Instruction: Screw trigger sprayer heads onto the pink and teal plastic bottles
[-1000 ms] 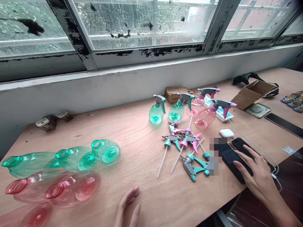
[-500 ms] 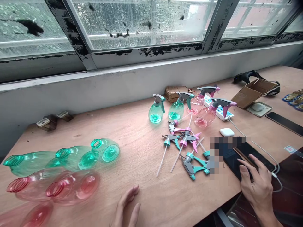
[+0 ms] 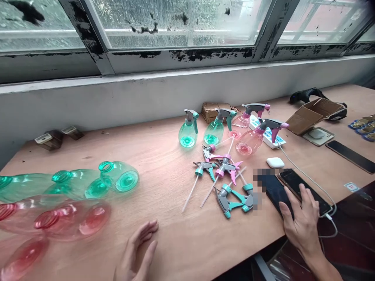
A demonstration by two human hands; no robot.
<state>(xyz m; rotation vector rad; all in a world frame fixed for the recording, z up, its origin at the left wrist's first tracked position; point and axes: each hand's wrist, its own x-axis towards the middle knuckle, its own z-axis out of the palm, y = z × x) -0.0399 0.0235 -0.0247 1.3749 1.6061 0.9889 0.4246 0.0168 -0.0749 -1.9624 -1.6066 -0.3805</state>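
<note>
My right hand (image 3: 301, 222) lies with fingers stretched over two dark phones side by side, one black phone (image 3: 272, 191) and one lit-edged phone (image 3: 312, 189) with a white cable. My left hand (image 3: 139, 249) is near the front edge, its fingers loosely curved, thumb apart, holding nothing. Between the hands, further back, is a loose group of trigger spray heads (image 3: 225, 168), grey with pink or teal parts and thin tubes. To the left of my left hand lie clear green bottles (image 3: 73, 181) and clear pink bottles (image 3: 76, 220) without heads.
Two green spray bottles (image 3: 187, 134) and two pink ones (image 3: 250, 142) stand at the back beside a power strip (image 3: 274, 138). A white earbud case (image 3: 275, 162), an open cardboard box (image 3: 310, 113) and another phone (image 3: 350, 156) are on the right. Dark small blocks (image 3: 49, 139) sit at left.
The view has turned a little, so the table things appear further left. My right hand has shifted slightly left over the phones. More of my left hand shows.
</note>
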